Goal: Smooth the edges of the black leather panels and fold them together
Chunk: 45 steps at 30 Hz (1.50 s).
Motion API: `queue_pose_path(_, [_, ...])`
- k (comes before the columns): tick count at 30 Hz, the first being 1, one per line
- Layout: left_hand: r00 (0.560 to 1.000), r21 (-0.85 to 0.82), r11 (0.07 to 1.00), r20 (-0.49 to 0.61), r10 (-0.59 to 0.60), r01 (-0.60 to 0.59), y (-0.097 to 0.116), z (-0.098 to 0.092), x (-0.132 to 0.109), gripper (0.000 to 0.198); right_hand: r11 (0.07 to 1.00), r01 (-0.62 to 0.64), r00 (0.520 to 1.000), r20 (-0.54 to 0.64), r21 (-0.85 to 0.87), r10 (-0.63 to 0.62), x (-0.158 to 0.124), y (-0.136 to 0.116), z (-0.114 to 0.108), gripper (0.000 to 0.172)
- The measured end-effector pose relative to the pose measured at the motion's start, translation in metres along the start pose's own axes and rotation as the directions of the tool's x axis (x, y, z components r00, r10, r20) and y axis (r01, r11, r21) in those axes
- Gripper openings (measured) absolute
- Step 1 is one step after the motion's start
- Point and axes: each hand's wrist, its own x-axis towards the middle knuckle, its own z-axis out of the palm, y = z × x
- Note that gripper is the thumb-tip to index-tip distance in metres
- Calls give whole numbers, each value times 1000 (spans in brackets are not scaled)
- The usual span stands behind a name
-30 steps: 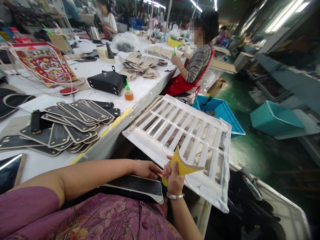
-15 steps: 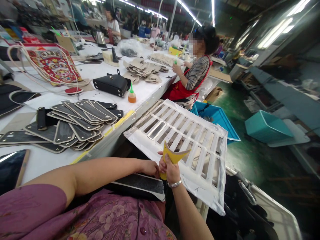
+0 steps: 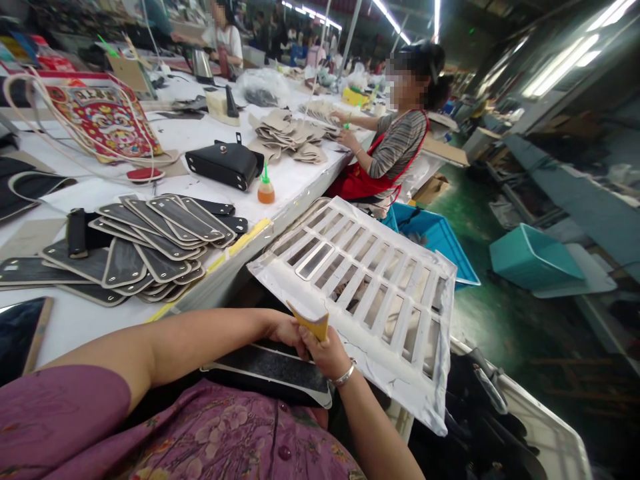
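Observation:
My right hand [image 3: 327,355], with a silver bracelet at the wrist, is closed around a curved yellow piece [image 3: 315,327] with a pale upper edge. It could be a scraper or a bent sheet; I cannot tell which. Against it, my left hand [image 3: 290,332] is closed with its fingers bent down, and whatever it pinches is hidden. Below both hands, a black bag panel [image 3: 280,368] with a pale border lies across my lap, partly covered by them. Left of my arms, similar dark strips [image 3: 160,240] with metal studs lie heaped on the white table [image 3: 295,200].
A white slotted rack [image 3: 380,373] stands right of my hands, with one strip [image 3: 314,260] on it. A black bag [image 3: 225,165] and a glue bottle [image 3: 266,192] stand on the table. Beyond sits a co-worker [image 3: 400,143]. Blue [image 3: 450,247] and white [image 3: 560,427] bins stand at right.
My right hand has moved left and slightly down with the yellow piece, which is now lower and turned. My left hand has shifted left and up. The co-worker's arm reaches farther over the table.

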Motion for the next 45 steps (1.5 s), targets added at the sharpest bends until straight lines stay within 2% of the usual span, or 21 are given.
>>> queue_pose_path(2, [999, 49, 999, 28, -22, 21, 3, -2, -2, 17, 1000, -5, 998, -61, 2, 5, 0, 0, 1, 30])
queue_pose_path(4, [997, 110, 993, 58, -55, 48, 9, -2, -4, 24, 990, -37, 969, -236, 136, 69, -4, 0, -3, 36])
queue_pose_path(6, [992, 208, 976, 89, -89, 69, 17, 1, -7, 38, 925, -47, 881, -421, 377, 217, -16, 0, -17, 42])
queue_pose_path(8, [990, 367, 929, 105, -92, 47, 26, 7, -12, 57, 844, -47, 796, -490, 534, 354, -39, 1, -35, 45])
queue_pose_path(9, [991, 456, 890, 106, -80, 24, 31, 11, -14, 65, 829, -74, 776, -490, 554, 396, -54, 1, -44, 45])
queue_pose_path(12, [995, 664, 747, 89, -43, -27, 42, 29, -25, 92, 815, -214, 776, -413, 539, 477, -107, 6, -60, 39])
queue_pose_path(15, [1000, 790, 612, 23, 1, -19, 44, 51, -35, 115, 778, -398, 772, -282, 486, 570, -158, 17, -58, 37])
queue_pose_path(18, [992, 884, 465, -95, 83, 46, 36, 71, -36, 116, 723, -557, 750, -126, 408, 649, -193, 31, -46, 43])
queue_pose_path(20, [978, 912, 396, -171, 121, 110, 29, 80, -32, 111, 683, -648, 730, 16, 337, 683, -204, 37, -40, 49])
queue_pose_path(22, [964, 921, 354, -223, 147, 159, 22, 86, -27, 107, 652, -714, 696, 157, 255, 700, -205, 38, -34, 53])
queue_pose_path(24, [951, 929, 321, -252, 181, 185, 17, 89, -23, 104, 660, -725, 688, 224, 197, 690, -199, 35, -31, 49])
queue_pose_path(28, [918, 946, 258, -271, 289, 198, 9, 93, -22, 100, 735, -665, 743, 227, 137, 630, -177, 25, -31, 36])
queue_pose_path(30, [907, 949, 252, -265, 327, 187, 7, 94, -23, 100, 768, -626, 774, 222, 134, 593, -165, 23, -33, 32])
queue_pose_path(33, [900, 949, 263, -263, 349, 176, 8, 96, -25, 98, 799, -592, 795, 241, 110, 556, -151, 24, -36, 30])
queue_pose_path(39, [894, 950, 265, -258, 367, 166, 12, 96, -29, 97, 805, -581, 795, 299, 123, 528, -131, 25, -41, 29])
queue_pose_path(45, [904, 956, 260, -230, 361, 139, 13, 93, -31, 100, 795, -602, 764, 342, 73, 547, -123, 26, -46, 25])
